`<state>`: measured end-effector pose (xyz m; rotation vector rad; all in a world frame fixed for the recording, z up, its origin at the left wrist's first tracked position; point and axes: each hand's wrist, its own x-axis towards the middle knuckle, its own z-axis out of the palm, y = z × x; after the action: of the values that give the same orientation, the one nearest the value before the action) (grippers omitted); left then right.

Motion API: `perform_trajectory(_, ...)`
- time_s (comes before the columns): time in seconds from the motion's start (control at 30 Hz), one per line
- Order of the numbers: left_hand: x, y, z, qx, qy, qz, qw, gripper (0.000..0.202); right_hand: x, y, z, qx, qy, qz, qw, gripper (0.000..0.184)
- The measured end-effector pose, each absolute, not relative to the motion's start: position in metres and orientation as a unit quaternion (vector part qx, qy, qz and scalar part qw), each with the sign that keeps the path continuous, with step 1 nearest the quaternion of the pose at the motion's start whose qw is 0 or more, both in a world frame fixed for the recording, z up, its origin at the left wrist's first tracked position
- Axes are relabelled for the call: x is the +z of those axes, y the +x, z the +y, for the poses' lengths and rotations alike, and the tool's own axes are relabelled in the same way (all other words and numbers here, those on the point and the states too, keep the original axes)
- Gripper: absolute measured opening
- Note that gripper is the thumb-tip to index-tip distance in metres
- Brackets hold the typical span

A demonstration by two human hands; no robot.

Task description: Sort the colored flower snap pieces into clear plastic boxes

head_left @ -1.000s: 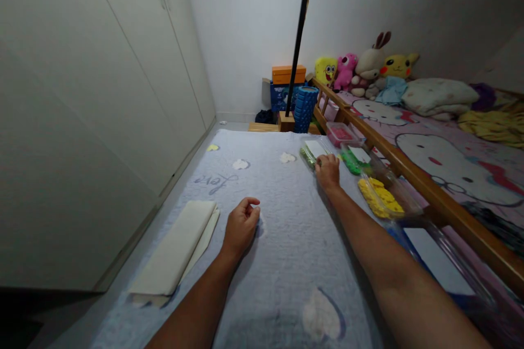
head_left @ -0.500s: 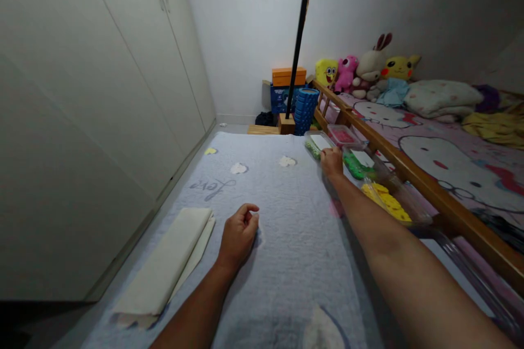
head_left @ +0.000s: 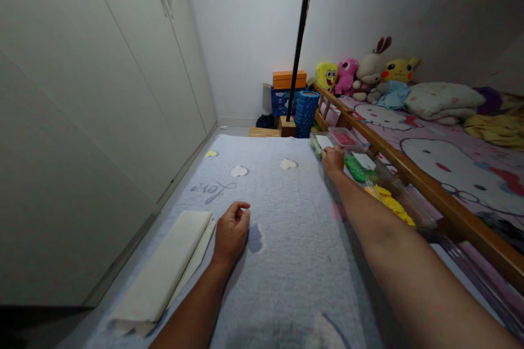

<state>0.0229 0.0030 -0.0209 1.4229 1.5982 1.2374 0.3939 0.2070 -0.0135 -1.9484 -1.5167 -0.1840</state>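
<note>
My right hand reaches to the far right edge of the quilted blue cover. Its fingers are closed on the near rim of a clear plastic container, which holds light-green pieces and a white card. Right beside that hand is another clear container with darker green pieces. My left hand rests on the cover with its fingers loosely curled in; no object shows in it. To its left lies a folded cream cloth.
Further containers with pink pieces and yellow pieces line the wooden bed rail. Plush toys sit on the bed. A black pole rises beyond the far edge, near a blue foam roller. White cupboards stand left.
The container in my right hand has shifted slightly to the right, towards the other containers. My left hand has slid a little to the left, nearer the folded cloth.
</note>
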Motion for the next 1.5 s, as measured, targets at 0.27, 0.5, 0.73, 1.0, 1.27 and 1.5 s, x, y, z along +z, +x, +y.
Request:
perform_trajectory(0.27,-0.020,0.022,0.003,0.465,0.548,0.611,0.332,0.033,-0.012,0.391,0.210,-0.072,-0.725,-0.568,0.382,0.013)
perform_trajectory(0.5,-0.015,0.024,0.001,0.464,0.549,0.608,0.338,0.033,-0.019,0.369,0.173,-0.095,-0.711,-0.585,0.377,0.042)
perform_trajectory(0.73,-0.018,0.024,0.003,0.470,0.551,0.602,0.336,0.032,-0.038,0.341,0.098,-0.026,-0.697,-0.650,0.302,0.042)
perform_trajectory(1.0,-0.014,0.026,0.004,0.463,0.557,0.605,0.330,0.026,-0.055,0.318,0.000,0.030,-0.681,-0.703,0.201,0.035)
perform_trajectory(1.27,-0.018,0.026,0.006,0.459,0.572,0.600,0.320,0.027,-0.050,0.307,-0.017,0.014,-0.688,-0.683,0.244,0.030)
perform_trajectory(1.5,-0.021,0.026,0.008,0.454,0.579,0.601,0.312,0.025,-0.052,0.309,-0.016,0.022,-0.684,-0.680,0.264,0.028)
